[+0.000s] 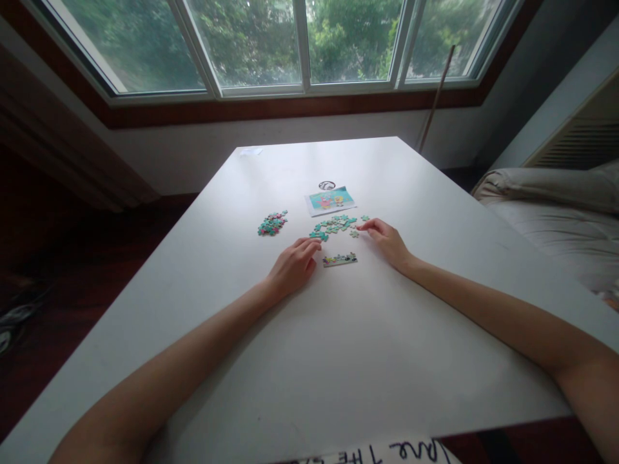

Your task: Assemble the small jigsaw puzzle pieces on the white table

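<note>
Small green and teal jigsaw pieces [333, 225] lie loosely spread in the middle of the white table [387, 335]. My left hand [294, 263] rests at their near left edge, fingers loosely bent and apart, fingertips by the closest teal pieces. From the right, my right hand [387, 240] reaches in with its index finger stretched out, its tip at a piece on the cluster's right side. Nothing is visibly gripped in either hand. Between the hands lies a short joined puzzle strip [340, 260], with a straight near edge and multicoloured pieces.
A denser puzzle pile [272, 223] with pink bits lies to the left. Behind the pieces are a picture card [331, 202] and a round black-and-white item [327, 185]. A pale sofa [546, 200] stands right of the table, and a stick [436, 100] leans beneath the window.
</note>
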Demonstrator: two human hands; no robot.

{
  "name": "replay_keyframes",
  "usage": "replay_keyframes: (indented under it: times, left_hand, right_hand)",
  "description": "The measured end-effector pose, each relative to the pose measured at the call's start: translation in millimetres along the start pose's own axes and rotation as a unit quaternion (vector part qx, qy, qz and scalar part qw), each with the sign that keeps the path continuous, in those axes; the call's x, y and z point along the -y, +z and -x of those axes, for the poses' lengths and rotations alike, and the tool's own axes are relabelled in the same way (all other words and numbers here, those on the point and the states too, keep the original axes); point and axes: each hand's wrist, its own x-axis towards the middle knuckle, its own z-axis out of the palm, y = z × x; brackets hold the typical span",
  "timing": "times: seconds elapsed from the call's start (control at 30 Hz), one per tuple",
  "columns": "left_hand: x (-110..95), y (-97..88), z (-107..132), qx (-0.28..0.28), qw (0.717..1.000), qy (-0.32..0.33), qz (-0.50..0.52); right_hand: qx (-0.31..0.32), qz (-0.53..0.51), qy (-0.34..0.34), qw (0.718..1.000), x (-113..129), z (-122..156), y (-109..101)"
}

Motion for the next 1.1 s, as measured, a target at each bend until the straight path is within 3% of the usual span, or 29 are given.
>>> replay_keyframes:
  times: [0.3, 0.67, 0.93, 1.1]
  left_hand:
    - [2.8, 5.9, -1.2, 0.038, 0.998, -0.049, -0.016]
    - [0.9, 2.8, -1.6, 0.040, 0.998, -0.045, -0.008]
    - [-2.2, 1.7, -1.1, 0.029, 0.994, -0.097, -0.049]
    - [0.8, 1.6, -2.0, 0.071, 0.996, -0.049, -0.029]
  right_hand:
    - [0.027, 0.074, -0.100, 0.992, 6.0, 6.1, 0.9]
    - [0.051, 0.108, -0.107, 0.987, 5.6, 6.9, 2.2]
    - [0.056, 0.118, -0.105, 0.986, 4.3, 7.5, 2.2]
    - [0.063, 0.131, -0.111, 0.983, 6.4, 8.1, 2.3]
